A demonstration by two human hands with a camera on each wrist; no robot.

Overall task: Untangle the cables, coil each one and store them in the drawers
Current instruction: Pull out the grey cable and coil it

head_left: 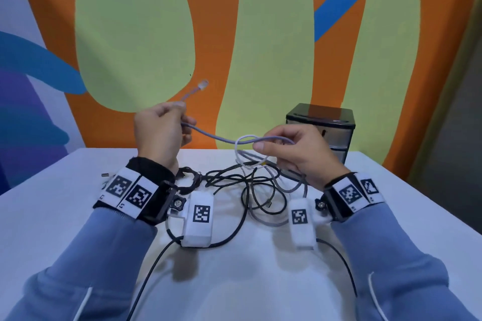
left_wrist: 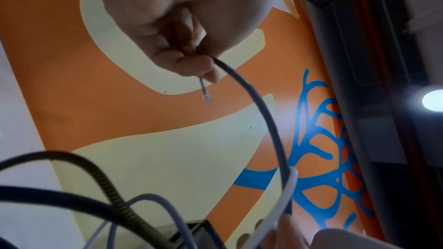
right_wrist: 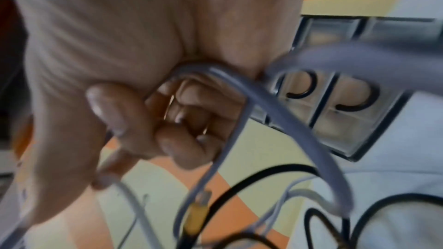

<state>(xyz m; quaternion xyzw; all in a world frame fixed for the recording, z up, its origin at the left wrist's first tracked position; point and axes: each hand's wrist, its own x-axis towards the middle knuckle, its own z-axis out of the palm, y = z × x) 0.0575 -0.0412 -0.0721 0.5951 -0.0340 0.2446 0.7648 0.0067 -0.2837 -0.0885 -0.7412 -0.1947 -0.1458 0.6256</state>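
Note:
A grey network cable [head_left: 208,134] stretches in the air between my two hands above the table. My left hand [head_left: 161,128] grips it near its clear plug [head_left: 203,84], which sticks up past the fingers; the left wrist view shows the same plug [left_wrist: 207,97] and cable [left_wrist: 261,109]. My right hand [head_left: 289,148] pinches the cable further along, where a thin white cable [head_left: 243,138] loops over it. In the right wrist view the grey cable [right_wrist: 275,105] bends round my curled fingers [right_wrist: 182,139]. Beneath lies a tangle of black cables [head_left: 245,190]. The drawer unit [head_left: 322,128] stands behind my right hand.
The white table [head_left: 260,281] ends at a painted orange and green wall. A yellow plug [right_wrist: 197,213] hangs in the tangle. A small metal piece [head_left: 105,175] lies at the table's left. Two drawer fronts [right_wrist: 335,92] with curved handles stand shut.

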